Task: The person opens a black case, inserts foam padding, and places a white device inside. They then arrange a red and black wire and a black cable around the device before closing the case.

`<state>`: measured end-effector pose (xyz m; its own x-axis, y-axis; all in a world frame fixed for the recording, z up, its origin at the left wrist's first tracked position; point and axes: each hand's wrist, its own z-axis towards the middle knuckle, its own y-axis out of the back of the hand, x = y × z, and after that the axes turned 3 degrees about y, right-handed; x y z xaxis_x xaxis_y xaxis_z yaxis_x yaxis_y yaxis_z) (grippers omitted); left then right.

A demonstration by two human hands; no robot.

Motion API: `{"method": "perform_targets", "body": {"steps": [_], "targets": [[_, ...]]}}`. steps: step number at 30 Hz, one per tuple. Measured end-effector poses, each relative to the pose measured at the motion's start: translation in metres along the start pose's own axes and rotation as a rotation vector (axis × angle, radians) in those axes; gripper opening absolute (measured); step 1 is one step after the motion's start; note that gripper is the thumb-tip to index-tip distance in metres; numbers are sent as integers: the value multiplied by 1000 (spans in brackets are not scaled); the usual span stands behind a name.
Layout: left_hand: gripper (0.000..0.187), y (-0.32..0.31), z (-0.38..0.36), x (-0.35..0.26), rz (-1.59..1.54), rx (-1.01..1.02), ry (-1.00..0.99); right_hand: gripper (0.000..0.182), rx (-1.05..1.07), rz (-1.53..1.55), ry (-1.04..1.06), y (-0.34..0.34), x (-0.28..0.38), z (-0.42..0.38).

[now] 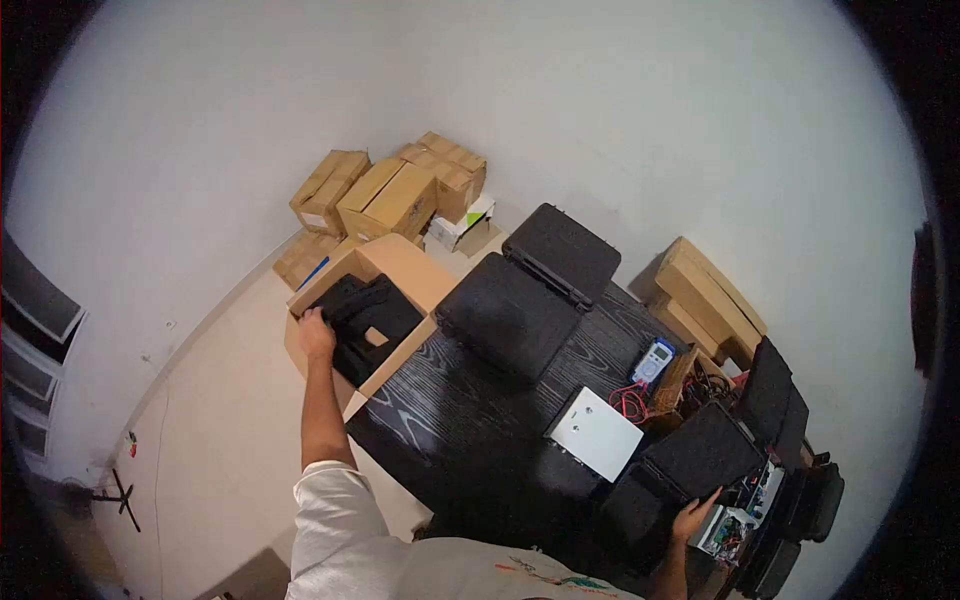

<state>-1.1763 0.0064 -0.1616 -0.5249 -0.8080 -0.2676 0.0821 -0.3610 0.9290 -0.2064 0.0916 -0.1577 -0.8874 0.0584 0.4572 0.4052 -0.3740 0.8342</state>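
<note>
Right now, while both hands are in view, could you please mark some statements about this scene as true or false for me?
1. The left hand is at the open cardboard box. True.
2. The handheld meter lies inside that cardboard box. False: the meter is on the opposite side of the black table.
3. Red leads lie close to the meter. True.
4. The right hand rests on the white case. False: the right hand is beside the electronic parts, apart from the white case.
5. A pile of cartons stands on the floor near the wall. True.
</note>
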Motion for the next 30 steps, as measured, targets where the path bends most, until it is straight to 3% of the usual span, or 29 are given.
{"method": "perform_targets", "body": {"steps": [3,4,12,17,19,22,26,27,29,30], "targets": [[33,36,0,-8,-74,-118,39,67,-55,-35,92,-1,2,-1],[33,55,-2,-16,-78,-131,51,67,-15,50,-24,5,15,-4],[35,193,-28,-55,-108,-406,14,73,-44,210,8,8,11,-7],[34,283,-69,-107,-230,-548,-219,76,-66,258,92,20,9,-9],[34,312,-95,-143,-333,-536,-317,72,-59,228,-26,35,22,-13],[31,327,-138,-197,-616,-434,-485,64,-153,238,8,49,14,-22],[32,328,-220,-287,-894,-39,-612,45,-209,388,59,76,11,-35],[31,327,-247,-311,-962,88,-576,41,-202,446,53,83,10,-37],[30,317,-292,-354,-924,215,-748,38,8,728,-196,93,4,-47],[30,308,-312,-372,-914,280,-827,38,3,807,-162,98,3,-52]]}}
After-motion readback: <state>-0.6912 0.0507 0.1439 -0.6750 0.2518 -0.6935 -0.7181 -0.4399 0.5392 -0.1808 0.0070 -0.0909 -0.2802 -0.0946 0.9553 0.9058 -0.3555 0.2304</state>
